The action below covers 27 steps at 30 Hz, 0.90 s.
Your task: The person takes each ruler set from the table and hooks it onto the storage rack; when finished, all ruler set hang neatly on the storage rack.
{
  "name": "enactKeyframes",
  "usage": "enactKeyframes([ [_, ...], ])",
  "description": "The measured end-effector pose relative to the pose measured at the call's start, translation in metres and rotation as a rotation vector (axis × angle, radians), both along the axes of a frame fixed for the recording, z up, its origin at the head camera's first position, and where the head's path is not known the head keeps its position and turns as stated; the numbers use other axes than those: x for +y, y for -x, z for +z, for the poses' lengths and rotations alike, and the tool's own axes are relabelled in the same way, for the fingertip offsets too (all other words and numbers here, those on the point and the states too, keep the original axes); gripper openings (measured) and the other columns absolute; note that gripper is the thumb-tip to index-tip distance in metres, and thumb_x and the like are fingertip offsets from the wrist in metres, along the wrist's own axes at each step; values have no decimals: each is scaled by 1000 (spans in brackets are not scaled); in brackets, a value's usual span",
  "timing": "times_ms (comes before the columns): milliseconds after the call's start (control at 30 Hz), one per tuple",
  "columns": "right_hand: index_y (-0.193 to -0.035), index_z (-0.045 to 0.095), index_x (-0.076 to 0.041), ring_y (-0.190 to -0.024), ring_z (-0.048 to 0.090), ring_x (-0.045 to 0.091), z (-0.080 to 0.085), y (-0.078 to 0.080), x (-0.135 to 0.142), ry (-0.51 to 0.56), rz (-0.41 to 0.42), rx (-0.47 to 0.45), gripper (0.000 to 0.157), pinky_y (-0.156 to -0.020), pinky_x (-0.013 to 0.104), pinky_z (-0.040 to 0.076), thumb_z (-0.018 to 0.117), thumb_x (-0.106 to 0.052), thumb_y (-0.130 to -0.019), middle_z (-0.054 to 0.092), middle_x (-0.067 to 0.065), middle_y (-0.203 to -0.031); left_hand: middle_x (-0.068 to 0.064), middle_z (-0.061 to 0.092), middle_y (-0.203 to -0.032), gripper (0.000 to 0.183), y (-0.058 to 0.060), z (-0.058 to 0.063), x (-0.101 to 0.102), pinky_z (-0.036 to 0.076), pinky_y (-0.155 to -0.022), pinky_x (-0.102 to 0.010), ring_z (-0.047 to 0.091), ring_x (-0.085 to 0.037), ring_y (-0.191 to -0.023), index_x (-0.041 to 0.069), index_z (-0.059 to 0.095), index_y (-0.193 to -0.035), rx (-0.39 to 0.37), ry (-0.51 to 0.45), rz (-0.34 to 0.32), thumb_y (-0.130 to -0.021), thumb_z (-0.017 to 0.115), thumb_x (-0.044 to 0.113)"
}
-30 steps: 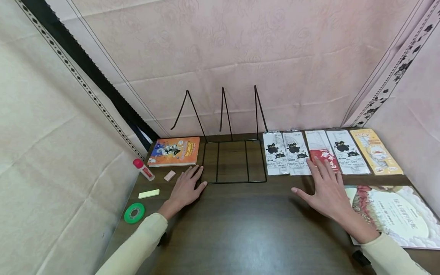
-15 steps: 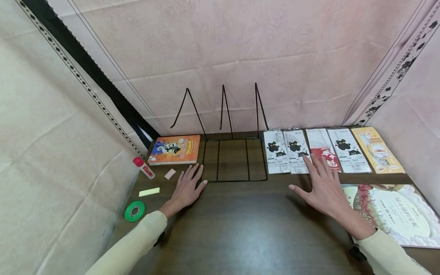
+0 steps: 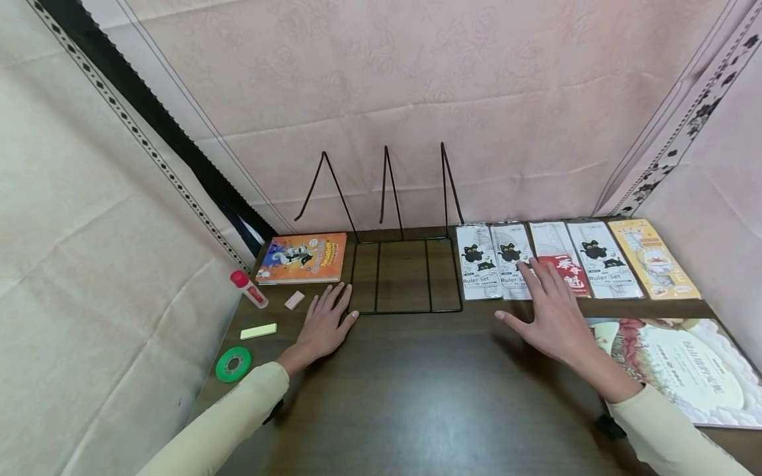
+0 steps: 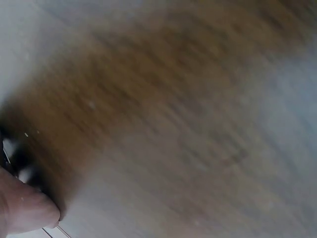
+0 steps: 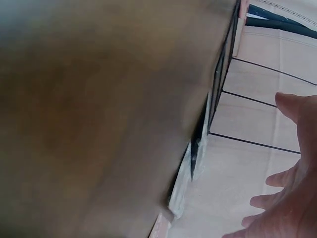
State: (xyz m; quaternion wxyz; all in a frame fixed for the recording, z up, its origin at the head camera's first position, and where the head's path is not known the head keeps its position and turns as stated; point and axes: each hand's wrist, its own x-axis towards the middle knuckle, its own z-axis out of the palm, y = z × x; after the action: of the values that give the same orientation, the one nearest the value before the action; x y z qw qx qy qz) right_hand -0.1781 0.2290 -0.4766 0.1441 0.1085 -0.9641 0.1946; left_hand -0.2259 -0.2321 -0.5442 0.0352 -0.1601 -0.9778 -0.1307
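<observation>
The left hand (image 3: 321, 325) is lying spread, fingers extending beside the left front corner of the black metal-wire rack (image 3: 411, 312), which is standing toward the back of the brown wood-look bench (image 3: 381, 403); contact cannot be told. A small pink rectangular block (image 3: 294, 301) is lying just beyond its fingers. The right hand (image 3: 553, 317) is also lying spread, its fingertips overlapping the near ends of a white cat-print packet (image 3: 508, 254) and a red-and-white packet (image 3: 562, 261); contact is unclear.
</observation>
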Motion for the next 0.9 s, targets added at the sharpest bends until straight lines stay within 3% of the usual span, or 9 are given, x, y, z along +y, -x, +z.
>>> enactKeyframes([
  [133, -156, 13, -28, -150, 10, 39, 5, 12, -3, 42, 40, -17, 103, -114, 66, 13, 69, -63, -77, 17, 14, -161, -4, 19, -162, 65, 2, -3, -1, 13, -116, -62, 15, -33, -150, 23, 19, -156, 6, 0, 0, -100, 37, 52],
  [367, -152, 29, -18, -137, 33, 43, 4, 42, -4, 138, 49, -33, 92, -105, 66, 31, 75, -49, -78, 36, 19, -151, -1, 15, -163, 65, 7, -7, -5, 11, -118, -60, 11, -29, -151, 27, 16, -156, -3, -6, -5, -100, 30, 58],
  [667, -147, 34, -6, -113, 56, 39, 0, 82, -4, 303, -2, -204, 83, -88, 54, 49, 76, -37, -82, 55, 21, -130, -3, 15, -163, 66, 6, -5, -8, 10, -117, -62, 11, -32, -151, 25, 16, -156, -6, -3, -18, -100, 32, 57],
  [900, -143, 38, 1, -107, 60, 40, -4, 101, -3, 231, -59, -376, 81, -86, 52, 48, 72, -41, -84, 60, 23, -124, -1, 14, -163, 67, 5, -10, -5, 9, -118, -60, 9, -30, -152, 27, 14, -156, -10, -13, -8, -99, 30, 59],
])
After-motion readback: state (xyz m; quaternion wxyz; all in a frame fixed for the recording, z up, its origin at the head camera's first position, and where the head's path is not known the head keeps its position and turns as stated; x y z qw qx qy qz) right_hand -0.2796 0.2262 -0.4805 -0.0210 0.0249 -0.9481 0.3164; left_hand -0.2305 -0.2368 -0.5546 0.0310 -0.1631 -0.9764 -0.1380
